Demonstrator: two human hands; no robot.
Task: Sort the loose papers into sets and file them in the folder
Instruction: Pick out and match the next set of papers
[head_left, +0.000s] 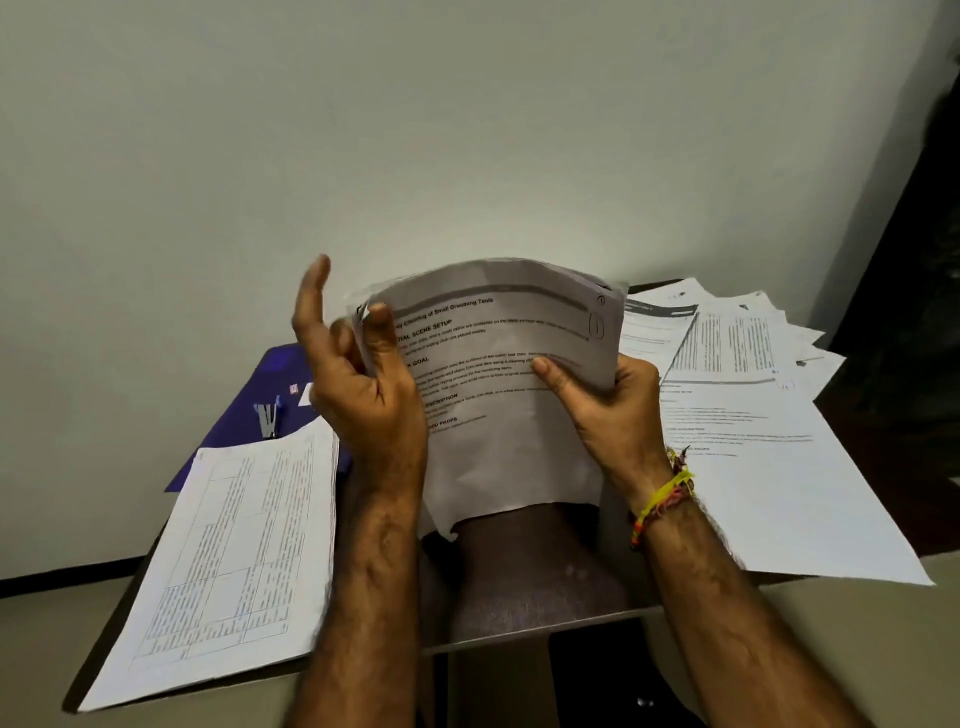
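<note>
I hold a small set of printed papers (509, 374) upright over the middle of the dark table (540, 587). My left hand (358, 384) pinches the set's upper left corner with thumb and curled fingers, index finger pointing up. My right hand (602, 405) grips its right edge, thumb on the front page. A blue folder (260, 389) lies open at the back left, its metal clip (267, 418) showing. A sheet with printed tables (234, 551) lies on the left, partly over the folder. Loose papers (737, 395) are spread on the right.
The small table stands against a pale wall. Its front edge is near my forearms, and the papers on both sides overhang the table's edges. A dark door or curtain is at the far right.
</note>
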